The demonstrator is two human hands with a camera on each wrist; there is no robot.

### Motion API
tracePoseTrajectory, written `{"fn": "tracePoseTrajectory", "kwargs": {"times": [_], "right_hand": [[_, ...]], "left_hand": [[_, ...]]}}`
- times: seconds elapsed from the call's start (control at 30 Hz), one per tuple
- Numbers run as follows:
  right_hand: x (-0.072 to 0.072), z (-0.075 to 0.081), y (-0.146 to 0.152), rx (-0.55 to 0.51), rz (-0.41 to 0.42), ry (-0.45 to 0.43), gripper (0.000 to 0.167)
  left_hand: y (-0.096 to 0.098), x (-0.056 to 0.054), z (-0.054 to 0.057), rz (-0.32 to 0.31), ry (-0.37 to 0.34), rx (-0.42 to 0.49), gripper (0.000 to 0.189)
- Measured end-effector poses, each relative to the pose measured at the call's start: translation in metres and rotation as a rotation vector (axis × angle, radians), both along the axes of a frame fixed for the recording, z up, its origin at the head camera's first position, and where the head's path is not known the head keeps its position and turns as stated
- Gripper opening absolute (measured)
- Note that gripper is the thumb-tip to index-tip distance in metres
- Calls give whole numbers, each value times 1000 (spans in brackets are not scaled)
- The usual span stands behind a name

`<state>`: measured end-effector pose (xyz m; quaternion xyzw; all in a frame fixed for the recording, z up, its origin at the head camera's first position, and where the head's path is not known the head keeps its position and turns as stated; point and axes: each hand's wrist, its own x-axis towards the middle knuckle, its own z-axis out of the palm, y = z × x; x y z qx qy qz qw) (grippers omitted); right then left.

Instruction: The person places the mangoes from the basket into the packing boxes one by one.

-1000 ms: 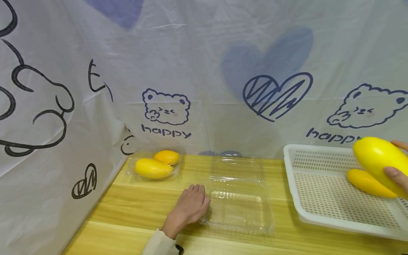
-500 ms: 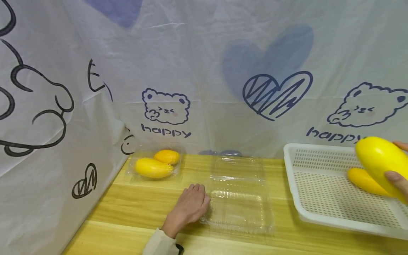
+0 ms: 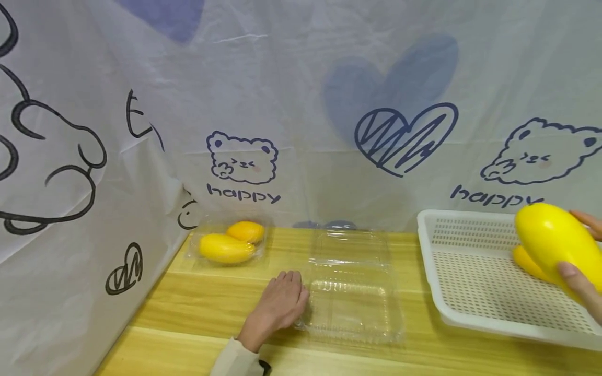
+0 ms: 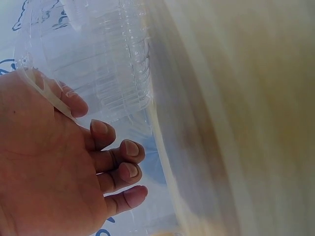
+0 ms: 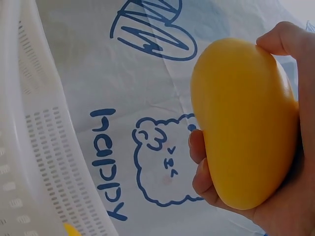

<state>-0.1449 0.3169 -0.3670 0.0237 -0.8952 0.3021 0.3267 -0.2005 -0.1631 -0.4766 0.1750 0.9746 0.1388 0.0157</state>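
Note:
A large yellow mango [image 3: 555, 243] is in my right hand [image 5: 280, 196], thumb on one side and fingers curled round the other, raised over a white perforated basket [image 3: 432, 277]. Another yellow fruit [image 3: 529, 263] lies in the basket, partly covered by the mango. My left hand [image 3: 277, 303] is at the near left of an open clear plastic clamshell box [image 3: 350, 308]. In the left wrist view, the left hand's thumb holds the clear rim of the box [image 4: 108, 59] at a corner, while the other fingers curl loosely.
A second clear box [image 3: 193, 250] at the back left holds two yellow fruits [image 3: 226, 248]. A wooden table [image 3: 188, 308] bears everything. White printed cloth [image 3: 301, 104] hangs behind and along the left side.
My right hand has shifted slightly left with the mango, covering more of the fruit in the basket. My left hand and the open box stay in place. The head view has tilted a little.

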Motion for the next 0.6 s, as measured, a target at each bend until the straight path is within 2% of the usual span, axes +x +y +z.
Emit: {"fn": "tracePoseTrajectory", "kwargs": {"times": [0.13, 0.3, 0.4, 0.6], "right_hand": [[-2, -2, 2, 18, 23, -1, 85], [-5, -6, 2, 65, 31, -66, 86], [-6, -5, -2, 89, 62, -92, 86], [-5, -3, -11, 66, 133, -118, 89]], "left_hand": [[0, 1, 1, -3, 4, 6, 21], [1, 1, 0, -6, 14, 13, 20], [1, 1, 0, -8, 16, 11, 20], [1, 2, 1, -13, 16, 8, 20]]}}
